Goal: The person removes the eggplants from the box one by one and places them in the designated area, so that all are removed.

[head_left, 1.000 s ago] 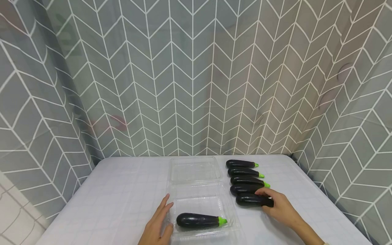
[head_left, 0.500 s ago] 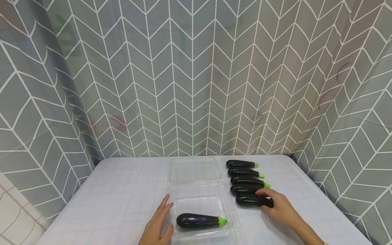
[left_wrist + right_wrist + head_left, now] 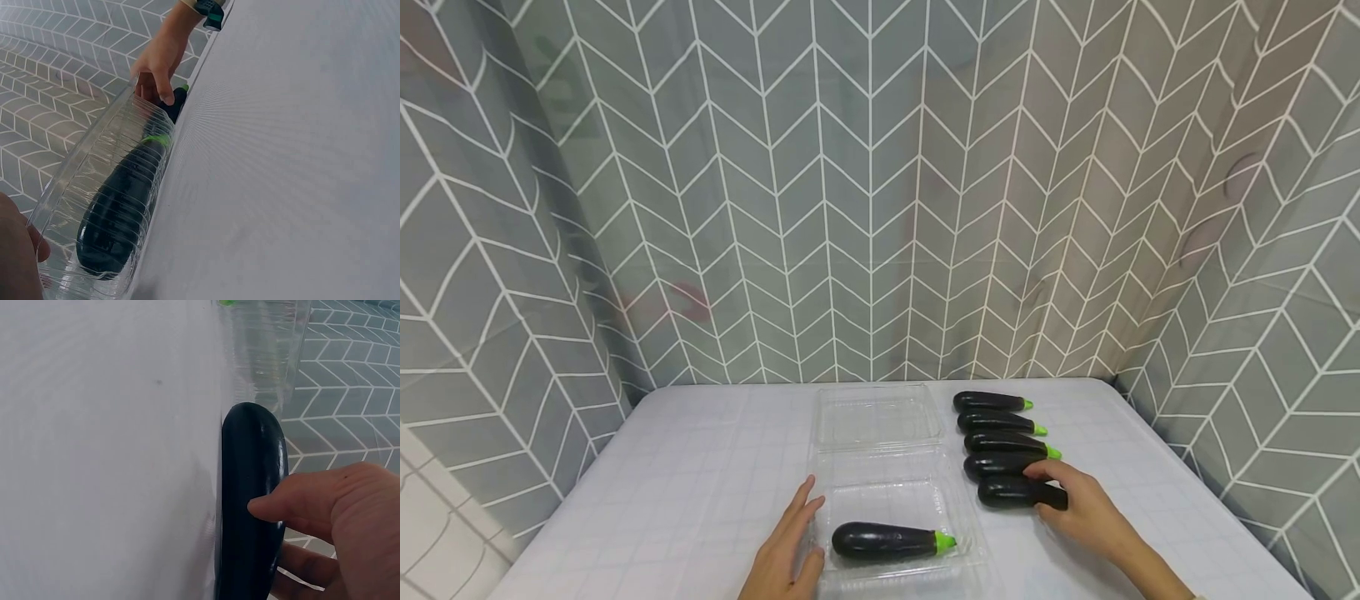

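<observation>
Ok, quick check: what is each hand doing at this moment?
Left hand: open, straight fingers resting against the clear clamshell tray.
Right hand: closed around the nearest eggplant in the row.

Even, diffuse light fills the head view; shadows under the objects on the counter (image 3: 700, 467) are faint. The patterned backdrop (image 3: 880, 192) bows outward toward the frame edges, a wide-angle distortion. Soft highlights streak the clear plastic tray (image 3: 119, 187) and the dark eggplant (image 3: 250, 487). In both wrist views the near counter surface is pale and slightly overexposed, with fine moiré rippling.
</observation>
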`<state>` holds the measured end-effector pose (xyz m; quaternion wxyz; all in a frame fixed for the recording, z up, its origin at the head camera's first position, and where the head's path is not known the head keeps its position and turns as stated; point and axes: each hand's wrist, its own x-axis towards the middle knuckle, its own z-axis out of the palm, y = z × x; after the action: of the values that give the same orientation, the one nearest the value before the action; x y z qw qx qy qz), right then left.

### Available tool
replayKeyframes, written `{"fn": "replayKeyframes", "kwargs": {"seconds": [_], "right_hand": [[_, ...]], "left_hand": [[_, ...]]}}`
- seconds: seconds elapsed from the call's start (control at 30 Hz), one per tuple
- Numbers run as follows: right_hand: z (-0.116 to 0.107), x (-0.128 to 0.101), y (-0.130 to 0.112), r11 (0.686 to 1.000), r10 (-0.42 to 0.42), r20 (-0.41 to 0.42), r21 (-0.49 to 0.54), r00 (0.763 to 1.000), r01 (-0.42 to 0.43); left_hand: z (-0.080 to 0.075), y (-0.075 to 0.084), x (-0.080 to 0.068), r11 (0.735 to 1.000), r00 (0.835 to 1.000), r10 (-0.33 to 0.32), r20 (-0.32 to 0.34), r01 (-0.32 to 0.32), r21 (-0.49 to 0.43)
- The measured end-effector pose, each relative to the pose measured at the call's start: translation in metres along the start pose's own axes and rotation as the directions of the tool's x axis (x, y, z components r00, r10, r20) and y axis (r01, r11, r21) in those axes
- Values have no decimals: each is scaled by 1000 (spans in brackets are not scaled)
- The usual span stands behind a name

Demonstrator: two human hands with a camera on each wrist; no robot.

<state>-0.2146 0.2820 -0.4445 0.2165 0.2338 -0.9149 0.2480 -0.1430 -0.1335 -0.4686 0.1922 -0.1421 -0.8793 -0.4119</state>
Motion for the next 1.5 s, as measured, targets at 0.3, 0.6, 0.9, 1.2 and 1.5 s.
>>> {"fn": "replayKeyframes", "kwargs": {"seconds": [0.3,0.6,0.9,1.2,1.5], "right_hand": [[1,1,-5,998,-53,-10,-19,999,53],[0,13,-26,996,-85,9,24,996,85],[2,36,-64,971,-202,-21,123,979,203],[12,49,-94,933,-295,-4,214,955,289],[28,52,-113,886,-377,46,309,925,346]], "left_hand": [[-2,1,-1,1000,1000,-18,15,18,-12],[0,0,-1,999,999,39,-21,-39,0],[3,-3,-1,990,988,139,-69,-136,43],[0,2,1,1000,1000,-7,19,7,6],[-1,2,0,997,994,-75,75,76,-22]]}}
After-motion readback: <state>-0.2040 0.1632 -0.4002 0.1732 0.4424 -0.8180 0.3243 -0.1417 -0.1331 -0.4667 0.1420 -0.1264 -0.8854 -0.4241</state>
